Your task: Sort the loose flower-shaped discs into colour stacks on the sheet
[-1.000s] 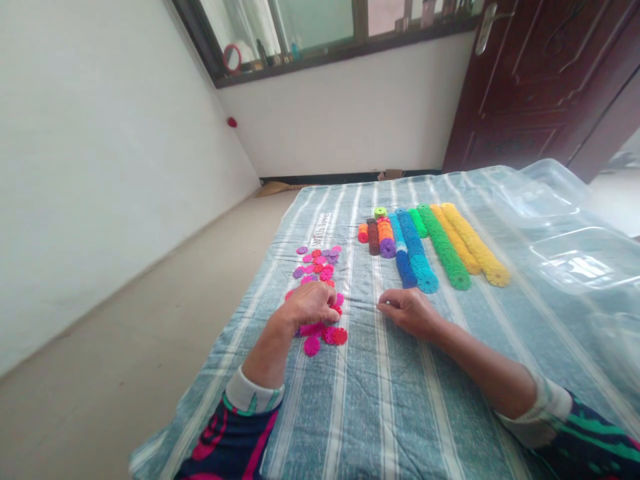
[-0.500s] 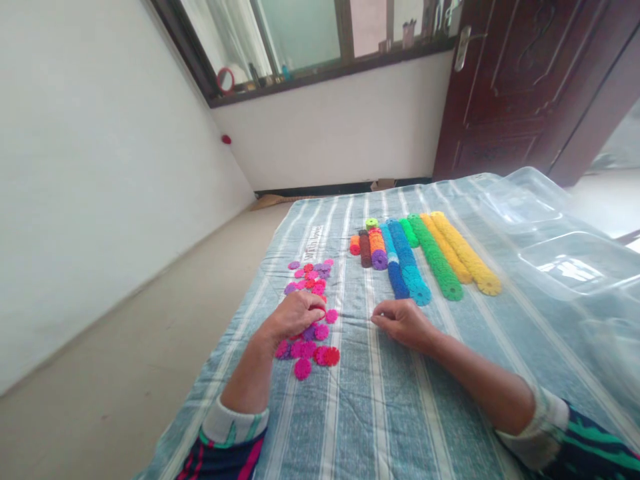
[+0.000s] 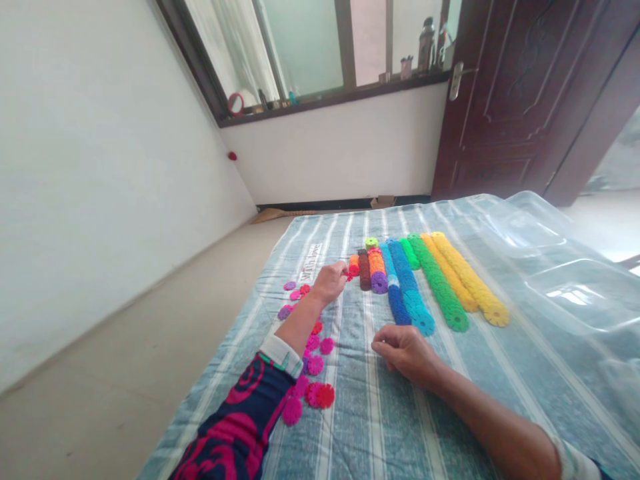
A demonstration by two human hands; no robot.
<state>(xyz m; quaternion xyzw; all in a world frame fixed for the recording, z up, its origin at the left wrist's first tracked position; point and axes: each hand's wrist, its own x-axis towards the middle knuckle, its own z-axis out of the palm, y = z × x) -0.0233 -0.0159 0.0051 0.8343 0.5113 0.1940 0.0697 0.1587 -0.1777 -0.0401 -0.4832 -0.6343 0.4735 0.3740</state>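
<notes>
My left hand (image 3: 331,283) reaches to the front of a short orange-and-red row of toothed plastic discs (image 3: 354,264). Its thumb and fingers pinch a red snowflake disc (image 3: 349,277) there, partly covered by the fingertips. Beneath and beside my left forearm lie scattered loose pink, red and purple discs (image 3: 315,365), some hidden by the arm. My right hand (image 3: 406,353) rests on the striped cloth, fingers curled closed, with nothing showing at the fingertips. Just beyond it end the blue rows of overlapping discs (image 3: 411,290).
Further rows stand to the right: green discs (image 3: 440,287) and yellow discs (image 3: 473,283). A brown row (image 3: 365,270) and an orange-and-purple row (image 3: 379,270) lie left of the blue ones. Clear plastic boxes (image 3: 575,293) sit at the right edge of the striped cloth (image 3: 350,427).
My left hand has moved from the loose discs away and to the right, up to the short orange-and-red row. My right hand stays in place on the cloth. The view has tilted slightly.
</notes>
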